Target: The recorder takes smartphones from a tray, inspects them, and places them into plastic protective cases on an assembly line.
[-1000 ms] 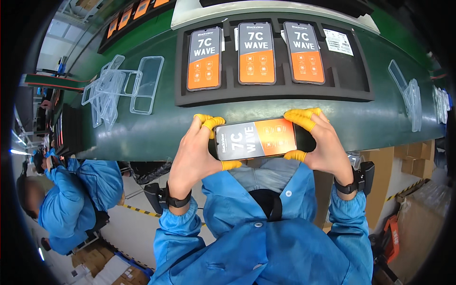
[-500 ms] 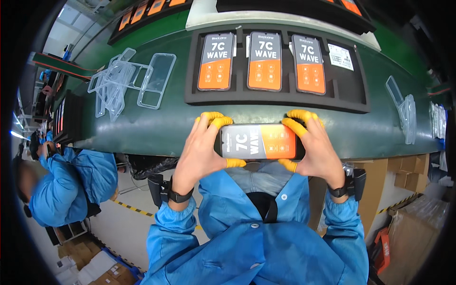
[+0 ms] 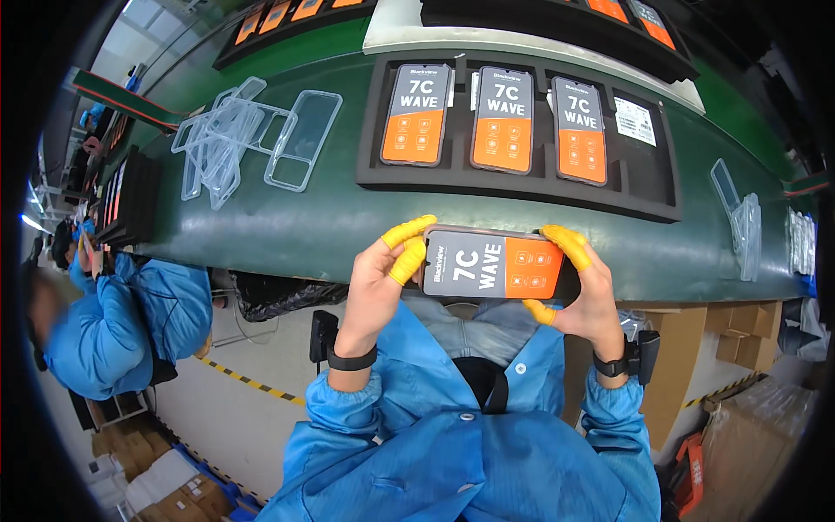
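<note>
A smartphone [image 3: 492, 264] with a grey-and-orange printed front lies sideways between my two hands, at the near edge of the green bench. My left hand [image 3: 383, 277], in yellow finger cots, grips its left end at the corner and short edge. At the other end my right hand [image 3: 587, 283] is closed around the phone, a finger on the far edge and the thumb on the near edge. Just beyond, a black foam tray [image 3: 522, 193] holds three similar upright phones, among them the middle phone [image 3: 502, 120]. Its right-hand slot shows a white printed label [image 3: 635, 121].
Clear plastic phone cases [image 3: 228, 143] are heaped at the left of the bench [image 3: 287, 230]; several more clear cases [image 3: 746, 228] lie far right. Other filled foam trays stand at the back. A co-worker in blue [image 3: 104, 335] sits at left. Cardboard boxes [image 3: 674, 365] stand below right.
The phone appears slightly farther right in the view. My left hand's fingers have shifted from its long edges to the left end. The whole view has shifted a little.
</note>
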The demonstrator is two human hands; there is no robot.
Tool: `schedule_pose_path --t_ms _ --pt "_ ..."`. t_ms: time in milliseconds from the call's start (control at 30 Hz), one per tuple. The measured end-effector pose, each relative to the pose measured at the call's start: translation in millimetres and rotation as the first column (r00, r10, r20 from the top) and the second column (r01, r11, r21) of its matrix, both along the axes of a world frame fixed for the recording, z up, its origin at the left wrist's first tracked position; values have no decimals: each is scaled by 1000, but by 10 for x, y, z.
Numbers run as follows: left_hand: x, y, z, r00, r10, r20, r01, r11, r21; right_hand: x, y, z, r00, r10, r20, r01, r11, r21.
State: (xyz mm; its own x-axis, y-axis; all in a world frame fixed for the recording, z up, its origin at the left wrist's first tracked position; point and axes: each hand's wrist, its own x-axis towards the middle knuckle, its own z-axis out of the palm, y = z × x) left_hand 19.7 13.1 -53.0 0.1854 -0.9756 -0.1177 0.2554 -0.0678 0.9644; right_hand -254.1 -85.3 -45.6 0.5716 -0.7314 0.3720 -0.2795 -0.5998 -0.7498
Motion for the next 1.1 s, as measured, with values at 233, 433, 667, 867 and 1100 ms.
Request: schedule_pose_path --t_ms 233,433,667,867,1100 --pt "-37 -4 68 916 120 382 -86 991 -105 14 -58 14 999 18 -35 -19 999 -32" --pt "55 -88 229 748 -13 663 79 994 -71 10 -124 -16 999 32 -21 -32 999 -27" --pt "103 -170 185 752 -61 656 153 985 -83 -22 -150 -4 999 23 -28 -25 999 -45" --pt "76 -184 194 884 -156 441 149 988 50 -88 -149 -14 999 30 -43 -31 999 -15" --pt "32 -38 215 973 -173 152 156 981 120 -21 -151 30 999 53 9 -53 999 -7"
